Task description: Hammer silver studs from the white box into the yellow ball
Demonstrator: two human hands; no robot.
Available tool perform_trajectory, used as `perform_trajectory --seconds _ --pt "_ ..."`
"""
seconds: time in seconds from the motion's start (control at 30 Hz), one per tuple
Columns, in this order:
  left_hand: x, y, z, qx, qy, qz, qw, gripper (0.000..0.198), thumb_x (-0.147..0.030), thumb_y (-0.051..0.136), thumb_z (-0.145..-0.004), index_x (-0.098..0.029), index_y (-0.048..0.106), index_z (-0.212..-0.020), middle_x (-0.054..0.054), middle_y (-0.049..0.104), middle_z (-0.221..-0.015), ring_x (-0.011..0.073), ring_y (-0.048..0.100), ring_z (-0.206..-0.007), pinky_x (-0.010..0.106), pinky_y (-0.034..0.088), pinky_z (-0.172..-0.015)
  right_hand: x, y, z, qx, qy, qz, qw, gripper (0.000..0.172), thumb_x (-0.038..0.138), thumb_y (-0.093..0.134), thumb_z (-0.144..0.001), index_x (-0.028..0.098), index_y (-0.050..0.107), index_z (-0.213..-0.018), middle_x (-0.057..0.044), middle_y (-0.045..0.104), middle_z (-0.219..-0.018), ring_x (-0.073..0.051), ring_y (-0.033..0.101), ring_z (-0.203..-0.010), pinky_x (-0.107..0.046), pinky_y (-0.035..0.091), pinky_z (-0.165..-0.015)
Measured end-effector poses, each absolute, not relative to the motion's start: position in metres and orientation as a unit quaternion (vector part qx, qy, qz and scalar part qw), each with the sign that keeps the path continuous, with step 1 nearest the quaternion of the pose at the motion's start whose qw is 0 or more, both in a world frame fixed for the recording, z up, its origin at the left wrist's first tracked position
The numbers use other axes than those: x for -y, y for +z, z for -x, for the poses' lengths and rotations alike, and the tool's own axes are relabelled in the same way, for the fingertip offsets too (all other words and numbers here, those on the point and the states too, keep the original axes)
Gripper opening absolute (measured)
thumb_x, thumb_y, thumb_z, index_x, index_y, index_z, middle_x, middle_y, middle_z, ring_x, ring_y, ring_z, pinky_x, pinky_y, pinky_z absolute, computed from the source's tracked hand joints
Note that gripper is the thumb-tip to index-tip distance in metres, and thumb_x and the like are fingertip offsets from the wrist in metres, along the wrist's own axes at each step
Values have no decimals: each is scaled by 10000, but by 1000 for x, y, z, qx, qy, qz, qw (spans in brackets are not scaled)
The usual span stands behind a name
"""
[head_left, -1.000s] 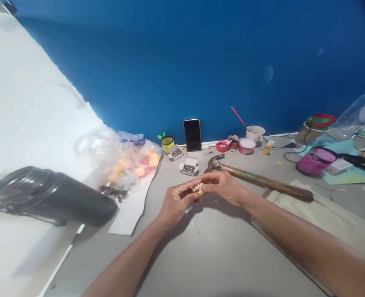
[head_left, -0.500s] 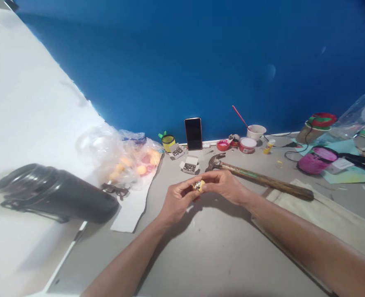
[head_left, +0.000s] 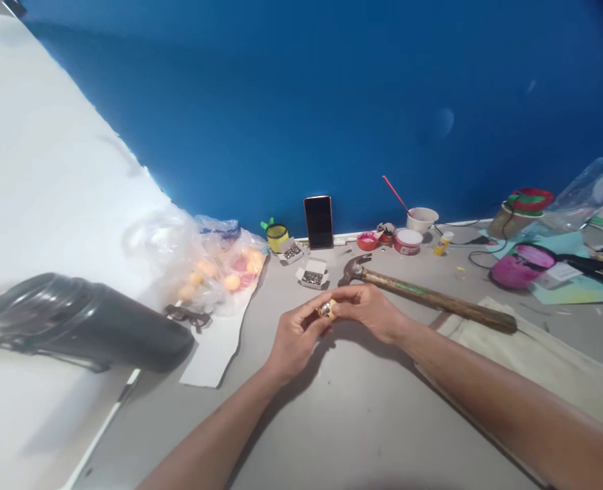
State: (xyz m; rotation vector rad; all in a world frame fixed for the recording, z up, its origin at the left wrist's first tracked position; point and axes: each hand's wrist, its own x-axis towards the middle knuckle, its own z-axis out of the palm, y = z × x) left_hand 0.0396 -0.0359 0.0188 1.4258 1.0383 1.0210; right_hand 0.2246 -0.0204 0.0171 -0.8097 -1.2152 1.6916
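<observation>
Both my hands meet over the middle of the grey table (head_left: 352, 422). My left hand (head_left: 294, 337) and my right hand (head_left: 370, 309) pinch a small yellow ball (head_left: 328, 309) between their fingertips; shiny silver studs show on its near side. Just beyond the ball stands a small open white box of silver pins (head_left: 312, 275). A second such box (head_left: 291, 251) sits farther back. A hammer (head_left: 424, 297) with a worn wooden handle lies just behind my right hand.
A clear bag of orange and pink balls (head_left: 214, 269) lies at the left, with glasses (head_left: 188, 315) and a black bottle (head_left: 87, 327) on its side. A phone (head_left: 318, 222) leans on the blue wall. Paint pots, a cup, cables and a pink container (head_left: 520, 264) crowd the back right. Beige cloth (head_left: 536, 361) lies under my right forearm.
The hands have shifted very slightly with the ball, and the fingers have moved a little on it. Nothing else has moved.
</observation>
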Motion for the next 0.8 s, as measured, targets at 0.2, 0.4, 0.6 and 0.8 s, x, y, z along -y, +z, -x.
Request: perform_trajectory --seconds 0.2,0.4,0.6,0.8 --pt "31 19 -38 -442 446 -555 545 477 -319 806 -782 -145 763 -1224 25 719 -744 112 582 -579 244 505 -572 21 18 -225 513 683 308 420 525 355 871 -749 170 754 -1226 -81 793 -951 -226 740 -829 -386 572 -832" --pt "28 20 -36 -436 468 -544 542 476 -334 860 -717 -148 785 -1148 42 742 -796 90 538 -533 233 478 -517 20 15 -227 527 683 305 405 527 448 825 -808 194 741 -1262 -84 780 -1042 -216 736 -896 -335 567 -796" --pt "30 16 -35 -457 446 -592 493 430 -310 819 -773 -176 776 -1180 54 765 -883 117 591 -599 236 501 -557 18 15 -230 532 692 298 387 600 515 802 -817 177 708 -1305 -115 761 -1061 -223 712 -924 -347 582 -785" --pt "28 4 -26 -405 431 -758 276 353 -352 731 -892 -222 768 -1218 91 787 -1036 189 690 -811 303 561 -780 21 22 -227 587 638 322 380 442 487 771 -835 163 787 -1135 -67 747 -978 -184 649 -843 -320 571 -768"
